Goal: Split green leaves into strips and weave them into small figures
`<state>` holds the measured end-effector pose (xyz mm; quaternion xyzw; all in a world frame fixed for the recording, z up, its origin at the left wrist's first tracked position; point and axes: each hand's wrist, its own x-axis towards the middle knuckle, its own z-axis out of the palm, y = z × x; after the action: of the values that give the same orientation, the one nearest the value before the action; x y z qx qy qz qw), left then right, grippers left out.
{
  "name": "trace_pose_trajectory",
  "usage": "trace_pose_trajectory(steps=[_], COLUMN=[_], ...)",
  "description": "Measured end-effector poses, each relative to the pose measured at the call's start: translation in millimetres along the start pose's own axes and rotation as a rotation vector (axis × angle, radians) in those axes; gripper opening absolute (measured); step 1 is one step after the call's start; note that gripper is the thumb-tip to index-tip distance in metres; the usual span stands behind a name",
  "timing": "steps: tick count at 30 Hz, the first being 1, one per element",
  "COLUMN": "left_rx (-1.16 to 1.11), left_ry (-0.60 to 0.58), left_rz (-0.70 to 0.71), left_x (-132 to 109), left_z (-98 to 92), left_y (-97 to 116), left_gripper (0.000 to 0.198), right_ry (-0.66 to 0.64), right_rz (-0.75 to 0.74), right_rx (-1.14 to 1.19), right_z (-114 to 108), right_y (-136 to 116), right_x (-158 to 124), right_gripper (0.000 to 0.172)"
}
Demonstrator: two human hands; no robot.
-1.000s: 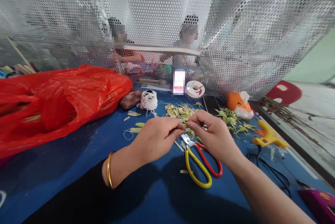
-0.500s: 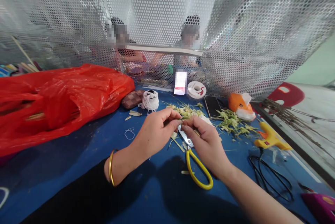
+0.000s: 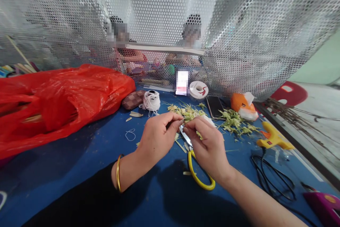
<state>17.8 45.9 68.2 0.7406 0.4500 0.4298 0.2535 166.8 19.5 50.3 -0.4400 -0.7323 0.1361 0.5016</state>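
Observation:
My left hand (image 3: 159, 135) is pinched closed at the middle of the view, a gold bangle on its wrist. Facing it, my right hand (image 3: 207, 142) is closed too, its fingertips almost meeting the left ones. Whatever lies between the fingertips is too small to make out. Beneath my right hand are scissors with yellow handles (image 3: 199, 181), their blades partly hidden. Pale green plant pieces (image 3: 186, 111) lie just beyond the fingers, and a second heap (image 3: 236, 122) lies to their right.
A red plastic bag (image 3: 66, 103) fills the left. White string (image 3: 151, 101), a lit phone (image 3: 182, 82), a ribbon spool (image 3: 198, 89), a dark phone (image 3: 215, 107), a tissue pack (image 3: 243, 105) and a yellow glue gun (image 3: 273, 138) stand around. Two people sit behind the perforated sheet.
My right hand has turned a little, its fingers curling more over the scissors' blades. My left wrist has shifted slightly to the right. The whole view has moved slightly.

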Motion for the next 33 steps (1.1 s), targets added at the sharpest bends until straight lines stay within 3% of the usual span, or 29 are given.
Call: trace_pose_trajectory(steps=[8, 16, 20, 23, 28, 30, 33], left_rx=[0.146, 0.305, 0.243, 0.054, -0.283, -0.335, -0.344], left_ry=[0.014, -0.234, -0.388, -0.461, -0.354, -0.274, -0.153], left_rz=[0.052, 0.076, 0.108, 0.04, -0.148, -0.186, -0.229], left_x=[-3, 3, 2, 3, 6, 7, 9], left_z=[3.3, -4.1, -4.3, -5.6, -9.3, -9.7, -9.1], left_y=[-4, -6, -4, 0, 5, 5, 2], left_gripper=[0.015, 0.016, 0.014, 0.013, 0.009, 0.011, 0.012], right_ry=[-0.014, 0.006, 0.045, 0.076, -0.008, -0.044, -0.062], right_rz=[-0.02, -0.158, -0.048, 0.079, 0.338, 0.314, 0.156], right_rx=[-0.038, -0.268, -0.098, -0.011, 0.115, 0.101, 0.039], right_z=[-1, -17, -22, -22, -16, -14, -11], right_y=[0, -4, -1, 8, 21, 22, 16], right_x=[0, 6, 10, 14, 16, 14, 11], right_gripper=[0.021, 0.017, 0.016, 0.018, 0.016, 0.018, 0.021])
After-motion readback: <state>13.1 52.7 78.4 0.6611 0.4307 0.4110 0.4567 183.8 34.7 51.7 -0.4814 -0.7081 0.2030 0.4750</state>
